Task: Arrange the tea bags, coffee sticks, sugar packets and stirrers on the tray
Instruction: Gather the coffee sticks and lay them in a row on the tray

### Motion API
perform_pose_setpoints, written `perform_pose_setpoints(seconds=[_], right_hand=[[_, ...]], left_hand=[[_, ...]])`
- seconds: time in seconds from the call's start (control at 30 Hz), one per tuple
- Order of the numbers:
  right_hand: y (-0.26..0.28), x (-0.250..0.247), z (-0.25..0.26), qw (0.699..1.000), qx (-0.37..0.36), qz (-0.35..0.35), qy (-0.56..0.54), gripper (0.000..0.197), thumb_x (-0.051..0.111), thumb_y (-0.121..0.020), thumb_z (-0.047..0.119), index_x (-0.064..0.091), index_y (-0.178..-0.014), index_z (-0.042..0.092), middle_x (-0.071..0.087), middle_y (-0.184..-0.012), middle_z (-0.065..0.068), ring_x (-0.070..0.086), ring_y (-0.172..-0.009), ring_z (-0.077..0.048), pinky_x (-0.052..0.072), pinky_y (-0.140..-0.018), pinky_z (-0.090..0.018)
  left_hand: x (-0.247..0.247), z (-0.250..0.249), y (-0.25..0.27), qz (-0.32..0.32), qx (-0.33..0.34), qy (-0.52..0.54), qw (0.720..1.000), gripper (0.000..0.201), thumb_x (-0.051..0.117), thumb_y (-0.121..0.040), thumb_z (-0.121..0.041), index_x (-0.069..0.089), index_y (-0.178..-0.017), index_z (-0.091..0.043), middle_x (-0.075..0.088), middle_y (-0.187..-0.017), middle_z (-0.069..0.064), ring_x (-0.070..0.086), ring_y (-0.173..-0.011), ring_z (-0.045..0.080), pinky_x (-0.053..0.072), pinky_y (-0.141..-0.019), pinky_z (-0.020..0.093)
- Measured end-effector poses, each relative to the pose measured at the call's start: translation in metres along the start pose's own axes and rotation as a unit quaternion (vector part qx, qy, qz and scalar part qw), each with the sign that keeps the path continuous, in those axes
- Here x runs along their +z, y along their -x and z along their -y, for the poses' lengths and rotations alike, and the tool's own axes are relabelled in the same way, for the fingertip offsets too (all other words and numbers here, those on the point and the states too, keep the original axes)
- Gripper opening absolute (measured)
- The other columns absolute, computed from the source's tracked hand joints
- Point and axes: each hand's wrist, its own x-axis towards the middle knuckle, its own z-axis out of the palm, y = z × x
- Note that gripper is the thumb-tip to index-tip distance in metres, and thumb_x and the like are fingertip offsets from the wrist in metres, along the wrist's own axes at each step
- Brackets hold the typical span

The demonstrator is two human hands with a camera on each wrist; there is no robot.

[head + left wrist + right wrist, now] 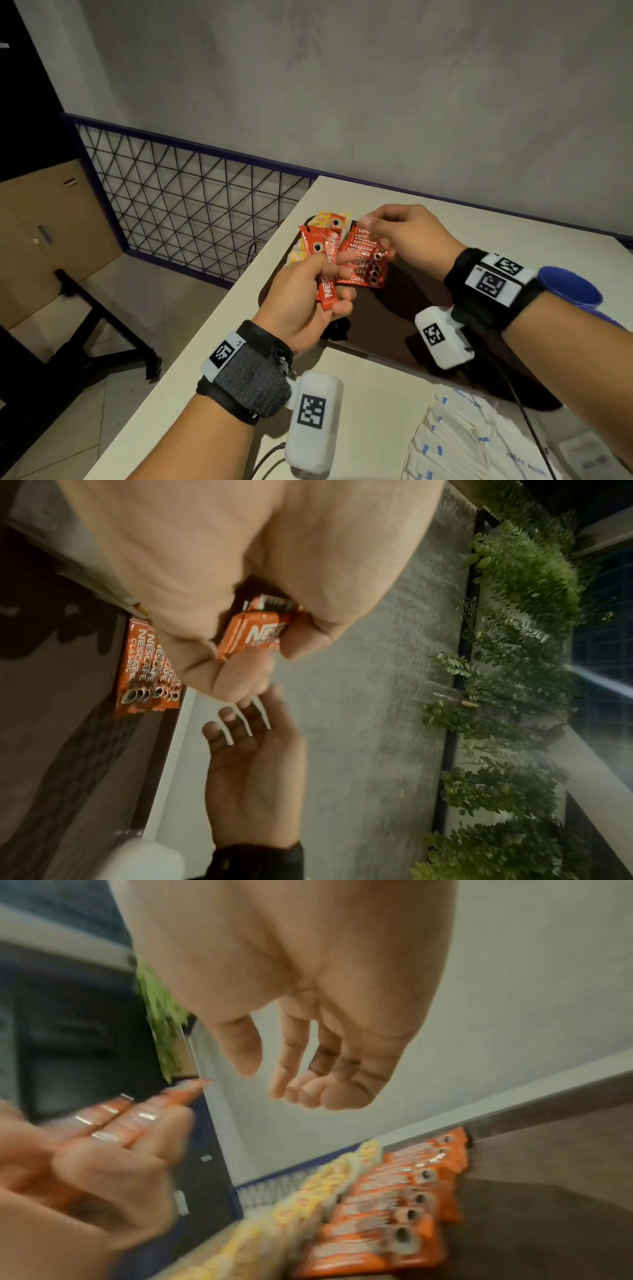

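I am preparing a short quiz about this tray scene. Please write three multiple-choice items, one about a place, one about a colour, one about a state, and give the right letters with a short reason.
1. Where do the white sugar packets lie?
A. on the tray, beside the coffee
B. on the table, near the person, off the tray
C. in the blue cup

2. What colour are the tea bags at the far edge of the tray?
A. yellow
B. green
C. black

3. What is the left hand doing?
A. lying flat on the table
B. gripping red coffee sticks
C. hanging with nothing in it

Answers:
1 B, the head view shows them on the pale table, outside the dark tray.
2 A, yellow packets lie behind the row of coffee sticks.
3 B, its fingers are curled round a bunch of coffee sticks.
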Motion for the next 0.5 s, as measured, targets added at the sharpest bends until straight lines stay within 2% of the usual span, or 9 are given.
perform_pose_setpoints(seconds=[0.03,0.1,0.17,0.23,0.33,0.5], right_hand=[[0.009,0.001,0.006,0.998,-0.005,0.014,-0.057,0.022,0.069,-0.098,0.037,0.078,-0.104,0.019,0.073,-0.079,0.007,0.064,-0.064,-0.004,0.050,-0.061,-0.029],[0.026,0.002,0.018,0.992,-0.021,0.042,-0.120,0.024,0.066,-0.100,0.033,0.076,-0.113,0.016,0.074,-0.091,-0.003,0.067,-0.068,-0.006,0.050,-0.056,-0.023],[0.039,0.001,0.025,0.991,-0.041,0.054,-0.118,0.020,0.070,-0.098,0.023,0.074,-0.114,0.014,0.076,-0.100,-0.008,0.073,-0.077,-0.010,0.054,-0.057,-0.022],[0.046,-0.004,0.025,0.993,-0.052,0.056,-0.088,0.014,0.075,-0.093,0.014,0.076,-0.107,0.012,0.077,-0.098,-0.008,0.073,-0.074,-0.012,0.055,-0.061,-0.022],[0.053,-0.013,0.020,0.996,-0.041,0.048,-0.071,0.009,0.077,-0.090,0.008,0.077,-0.099,0.008,0.078,-0.091,-0.005,0.071,-0.070,-0.012,0.055,-0.063,-0.025],[0.061,-0.029,0.016,0.999,0.000,0.019,-0.045,0.014,0.083,-0.085,0.016,0.079,-0.097,0.011,0.078,-0.082,-0.006,0.070,-0.066,-0.013,0.054,-0.060,-0.028]], left_hand=[[0.000,0.000,0.002,0.017,-0.006,-0.017,1.000,0.037,0.040,-0.096,0.000,0.063,-0.124,0.009,0.056,-0.080,0.010,0.046,-0.061,0.019,0.034,-0.042,0.022],[0.001,0.001,0.005,0.062,-0.012,-0.052,0.997,0.032,0.041,-0.098,0.002,0.061,-0.122,0.008,0.059,-0.083,0.012,0.047,-0.062,0.020,0.035,-0.043,0.022],[0.000,0.002,0.007,0.099,-0.011,-0.080,0.992,0.022,0.048,-0.098,0.003,0.060,-0.116,0.005,0.061,-0.086,0.015,0.049,-0.062,0.022,0.039,-0.044,0.022],[0.000,0.003,0.007,0.112,-0.002,-0.091,0.990,0.015,0.051,-0.098,0.002,0.061,-0.110,0.003,0.062,-0.085,0.016,0.050,-0.062,0.021,0.040,-0.044,0.021],[0.002,0.003,0.006,0.082,0.012,-0.073,0.994,0.013,0.046,-0.100,0.001,0.057,-0.107,0.003,0.062,-0.082,0.016,0.049,-0.060,0.020,0.036,-0.042,0.021],[-0.001,0.001,-0.002,-0.006,0.061,-0.017,0.998,0.014,0.043,-0.101,0.000,0.057,-0.102,-0.001,0.057,-0.075,0.012,0.045,-0.058,0.016,0.032,-0.041,0.019]])
